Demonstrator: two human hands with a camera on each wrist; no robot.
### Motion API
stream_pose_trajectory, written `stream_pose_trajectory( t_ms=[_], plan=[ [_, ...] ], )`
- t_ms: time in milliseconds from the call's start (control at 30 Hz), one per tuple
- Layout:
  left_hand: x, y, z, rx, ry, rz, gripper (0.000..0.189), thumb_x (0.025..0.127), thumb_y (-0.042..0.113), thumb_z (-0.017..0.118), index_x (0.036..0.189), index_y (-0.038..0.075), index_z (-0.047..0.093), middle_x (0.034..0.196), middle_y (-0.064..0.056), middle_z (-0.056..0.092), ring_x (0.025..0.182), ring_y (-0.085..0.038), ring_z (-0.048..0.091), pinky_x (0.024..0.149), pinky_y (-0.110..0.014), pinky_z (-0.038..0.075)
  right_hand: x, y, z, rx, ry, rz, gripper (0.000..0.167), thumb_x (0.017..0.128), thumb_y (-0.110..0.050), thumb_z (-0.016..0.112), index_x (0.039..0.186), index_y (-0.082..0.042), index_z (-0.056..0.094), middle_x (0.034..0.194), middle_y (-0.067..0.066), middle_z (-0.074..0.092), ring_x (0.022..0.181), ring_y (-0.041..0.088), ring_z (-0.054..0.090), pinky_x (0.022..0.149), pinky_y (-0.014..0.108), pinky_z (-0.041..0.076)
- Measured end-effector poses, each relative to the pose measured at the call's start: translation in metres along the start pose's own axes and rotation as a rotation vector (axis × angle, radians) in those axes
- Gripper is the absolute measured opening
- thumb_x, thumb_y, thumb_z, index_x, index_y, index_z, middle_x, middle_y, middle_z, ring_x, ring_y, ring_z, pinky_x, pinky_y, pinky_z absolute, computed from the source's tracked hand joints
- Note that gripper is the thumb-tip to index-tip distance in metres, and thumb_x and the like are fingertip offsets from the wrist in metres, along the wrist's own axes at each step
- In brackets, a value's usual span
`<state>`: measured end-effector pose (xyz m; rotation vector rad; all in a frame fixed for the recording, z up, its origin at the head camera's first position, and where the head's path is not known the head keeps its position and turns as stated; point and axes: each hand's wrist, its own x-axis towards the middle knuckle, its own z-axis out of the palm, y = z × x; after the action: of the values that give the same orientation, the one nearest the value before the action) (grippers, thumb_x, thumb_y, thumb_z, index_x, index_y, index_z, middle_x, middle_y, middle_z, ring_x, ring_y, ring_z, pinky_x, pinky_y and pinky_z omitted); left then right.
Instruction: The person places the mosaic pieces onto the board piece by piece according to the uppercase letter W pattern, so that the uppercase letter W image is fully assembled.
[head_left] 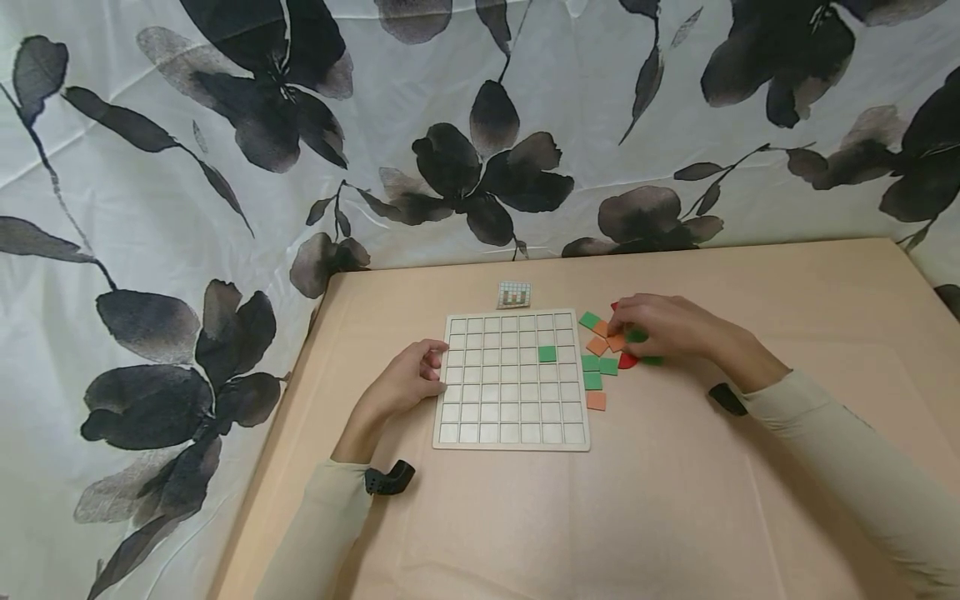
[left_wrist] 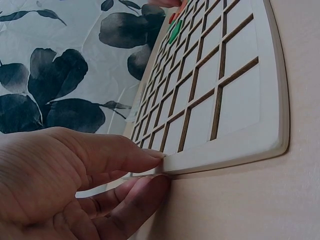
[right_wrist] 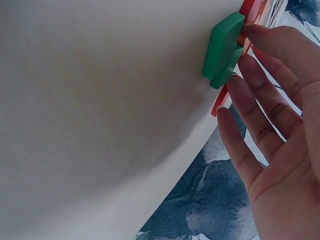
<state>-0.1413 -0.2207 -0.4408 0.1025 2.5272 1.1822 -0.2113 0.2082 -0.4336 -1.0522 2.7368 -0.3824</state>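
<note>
A white square grid board [head_left: 491, 397] lies on the table with one green tile [head_left: 547, 354] in a cell right of its middle. My left hand [head_left: 411, 371] holds the board's left edge; the left wrist view shows the thumb on the rim and the fingers against the side. Past the board's right edge, my right hand [head_left: 671, 327] reaches into a loose group of green, orange and red tiles. Its thumb and index finger pinch an orange tile [head_left: 617, 342], partly hidden by the fingers. Beside the fingertips is a green tile [right_wrist: 223, 45], with a red tile [right_wrist: 220, 101] below.
A small card with a printed grid pattern [head_left: 513, 294] lies behind the board. More tiles, such as a lone orange tile [head_left: 596, 401], lie along the board's right edge. Floral cloth [head_left: 465, 92] hangs behind the wooden table [head_left: 510, 525] and along its left side.
</note>
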Motion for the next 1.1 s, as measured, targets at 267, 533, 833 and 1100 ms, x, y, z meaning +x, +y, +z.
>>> stream_pose_trajectory(
  t_ms=[267,533,833,1100],
  plan=[
    [-0.0008,0.0006,-0.0001,0.001,-0.002,-0.005,0.064,0.084,-0.007,0.075,0.142,0.004,0.049,0.109,-0.012,0.051,0.089,-0.02,0.053,0.073,-0.028,0.047,-0.0019,0.0013,0.0034,-0.018,0.025,-0.011,0.022,0.085,-0.019,0.077,0.107,-0.02,0.075,0.117,0.002,0.067,0.121,0.03,0.057,0.089,0.05,0.054],
    [-0.0007,0.0009,-0.0005,0.007,-0.004,-0.001,0.064,0.085,-0.007,0.075,0.142,0.003,0.049,0.108,-0.011,0.051,0.089,-0.019,0.053,0.074,-0.028,0.047,-0.003,0.0033,0.0045,-0.048,0.049,-0.042,0.023,0.084,-0.023,0.077,0.107,-0.022,0.076,0.104,-0.004,0.065,0.107,0.022,0.058,0.081,0.042,0.054],
    [-0.0024,-0.0001,-0.0017,0.013,-0.012,0.004,0.064,0.085,-0.007,0.074,0.143,0.003,0.049,0.108,-0.012,0.051,0.088,-0.019,0.053,0.073,-0.027,0.047,-0.0033,0.0023,0.0038,-0.047,0.007,-0.037,0.028,0.082,-0.023,0.078,0.111,-0.024,0.076,0.099,-0.009,0.063,0.099,0.017,0.054,0.074,0.037,0.049],
    [-0.0032,-0.0023,-0.0027,0.011,-0.011,0.006,0.064,0.085,-0.008,0.074,0.142,0.004,0.049,0.108,-0.011,0.051,0.089,-0.02,0.053,0.074,-0.029,0.047,-0.0031,-0.0032,0.0031,-0.026,0.001,0.03,0.03,0.08,-0.024,0.081,0.109,-0.019,0.076,0.108,0.0,0.068,0.11,0.025,0.058,0.086,0.047,0.054]
  ],
)
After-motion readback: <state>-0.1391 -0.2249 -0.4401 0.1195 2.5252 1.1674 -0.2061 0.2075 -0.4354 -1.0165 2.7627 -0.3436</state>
